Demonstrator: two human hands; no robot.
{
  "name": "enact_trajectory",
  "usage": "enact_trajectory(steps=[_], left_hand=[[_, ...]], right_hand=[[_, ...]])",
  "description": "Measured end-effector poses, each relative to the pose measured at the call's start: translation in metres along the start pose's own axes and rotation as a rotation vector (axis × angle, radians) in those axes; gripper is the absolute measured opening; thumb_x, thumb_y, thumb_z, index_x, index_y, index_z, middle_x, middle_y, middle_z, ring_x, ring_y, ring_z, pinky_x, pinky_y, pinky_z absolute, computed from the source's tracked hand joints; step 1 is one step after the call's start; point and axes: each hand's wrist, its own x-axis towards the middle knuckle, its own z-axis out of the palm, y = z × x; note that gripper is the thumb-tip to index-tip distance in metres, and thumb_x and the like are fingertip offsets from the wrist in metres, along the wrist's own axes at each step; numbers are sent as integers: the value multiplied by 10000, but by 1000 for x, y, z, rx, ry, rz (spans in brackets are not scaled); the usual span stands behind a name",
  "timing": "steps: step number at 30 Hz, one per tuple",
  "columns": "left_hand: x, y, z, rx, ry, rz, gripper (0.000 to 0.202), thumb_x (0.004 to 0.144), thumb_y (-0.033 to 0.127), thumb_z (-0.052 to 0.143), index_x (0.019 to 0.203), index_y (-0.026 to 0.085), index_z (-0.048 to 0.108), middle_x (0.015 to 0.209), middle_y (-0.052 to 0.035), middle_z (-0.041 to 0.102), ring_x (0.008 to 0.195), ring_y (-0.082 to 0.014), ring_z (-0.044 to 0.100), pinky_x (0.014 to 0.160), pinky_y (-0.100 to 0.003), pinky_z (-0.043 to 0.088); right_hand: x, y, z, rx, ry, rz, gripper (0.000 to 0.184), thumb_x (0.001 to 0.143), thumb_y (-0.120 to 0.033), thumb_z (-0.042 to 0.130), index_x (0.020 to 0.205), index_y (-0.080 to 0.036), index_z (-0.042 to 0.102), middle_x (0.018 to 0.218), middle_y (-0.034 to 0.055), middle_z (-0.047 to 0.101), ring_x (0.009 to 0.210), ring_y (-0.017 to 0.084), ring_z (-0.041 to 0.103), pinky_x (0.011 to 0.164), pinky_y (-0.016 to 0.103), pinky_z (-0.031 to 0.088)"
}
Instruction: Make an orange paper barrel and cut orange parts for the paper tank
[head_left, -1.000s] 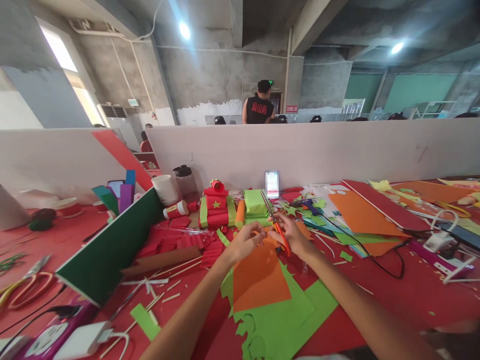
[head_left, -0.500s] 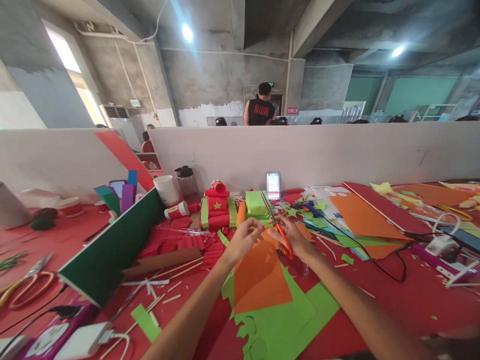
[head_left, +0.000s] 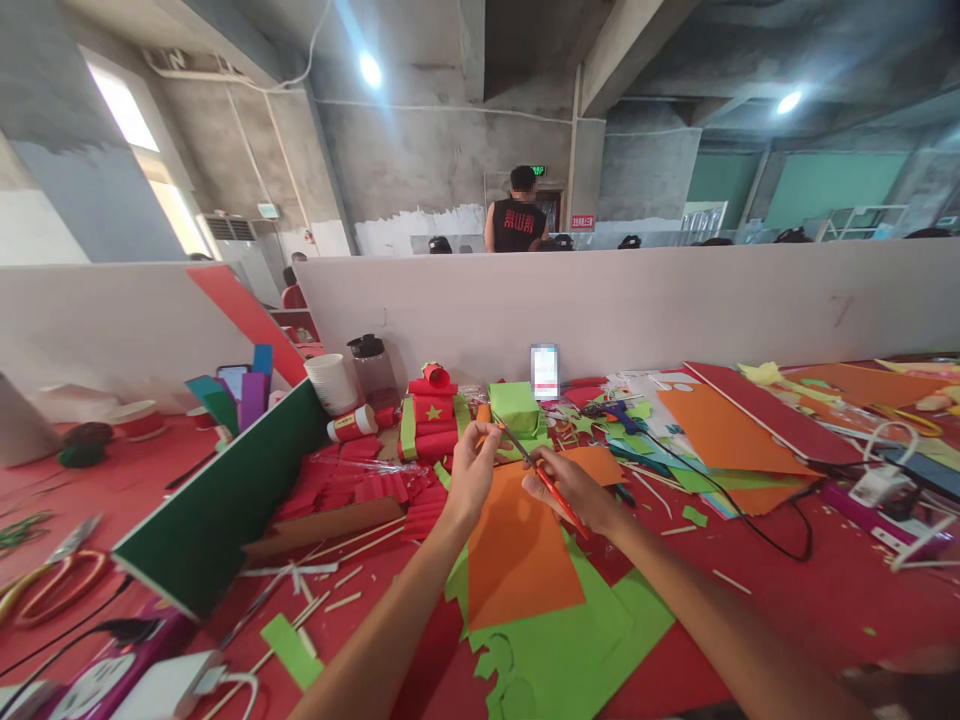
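Observation:
My right hand [head_left: 571, 490] is closed around red-handled scissors [head_left: 534, 470], whose blades point up and left toward my left hand. My left hand [head_left: 472, 465] is raised above the table and pinches a small orange scrap at the blade tips. Under both hands lies an orange paper sheet [head_left: 521, 550] on top of cut green paper [head_left: 585, 640]. All of this rests on a red-covered table [head_left: 787, 610].
A green board [head_left: 217, 500] leans at the left. Red and green paper models [head_left: 435, 415], a phone [head_left: 544, 370], a cup stack [head_left: 331, 380] and a jar stand at the back. Orange sheets, cables and a power strip lie right; other scissors [head_left: 45, 575] lie left. A person stands beyond the partition.
My left hand has risen and moved left with its pinched orange scrap. The scissors have tilted flatter, blades now reaching toward that hand, and my right hand has dropped slightly.

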Motion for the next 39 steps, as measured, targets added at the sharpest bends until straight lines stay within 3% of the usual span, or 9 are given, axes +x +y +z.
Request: enact_trajectory(steps=[6, 14, 27, 39], left_hand=[[-2, -2, 1, 3, 1, 1, 230, 849, 422, 567, 846, 202, 501, 943, -16, 617, 722, -120, 609, 671, -244, 505], [-5, -1, 5, 35, -15, 16, 231, 852, 424, 555, 827, 200, 508, 864, -2, 612, 723, -135, 618, 674, -254, 507], [-6, 1, 7, -27, -21, 19, 171, 851, 340, 571, 791, 188, 518, 736, 21, 575, 676, -122, 593, 659, -236, 483], [-6, 4, 6, -46, -33, 0, 130, 823, 307, 567, 791, 189, 520, 739, 23, 569, 676, -126, 597, 642, -233, 479]], right_hand=[[-3, -6, 3, -36, -6, 5, 322, 866, -487, 626, 1083, -255, 574, 698, -30, 534, 440, 98, 433, 417, 197, 315], [-1, -7, 7, 107, -8, 15, 355, 864, -549, 595, 1040, -242, 567, 649, -46, 472, 390, 87, 389, 343, 197, 364], [1, 0, 9, 140, -28, 34, 371, 890, -577, 541, 988, -220, 517, 623, -68, 481, 377, 75, 440, 354, 177, 404], [2, 3, 7, 131, -27, 45, 349, 893, -567, 548, 938, -223, 507, 603, -76, 482, 358, 62, 420, 339, 167, 404]])
